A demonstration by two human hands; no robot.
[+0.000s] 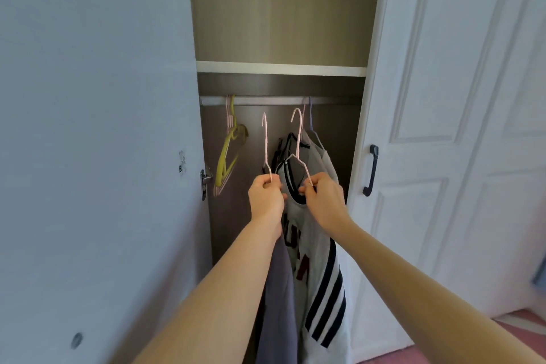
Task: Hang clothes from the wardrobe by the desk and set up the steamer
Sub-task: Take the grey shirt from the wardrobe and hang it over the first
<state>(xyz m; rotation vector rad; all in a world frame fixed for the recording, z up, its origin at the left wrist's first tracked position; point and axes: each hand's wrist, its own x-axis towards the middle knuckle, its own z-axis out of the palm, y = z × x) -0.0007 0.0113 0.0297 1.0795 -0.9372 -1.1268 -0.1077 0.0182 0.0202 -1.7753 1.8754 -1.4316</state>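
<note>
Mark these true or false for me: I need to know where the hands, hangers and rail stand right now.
1. The left hand grips the left hanger; the right hand grips the right hanger. True.
2. Both held hooks sit on the rail. False: both are off it, just below.
3. The right hanger carries a white striped shirt. True.
4. The grey garment hangs from the rail. False: it hangs from the left hanger.
5. No empty hangers are on the rail. False: a yellow hanger and pink ones hang at its left end.
</note>
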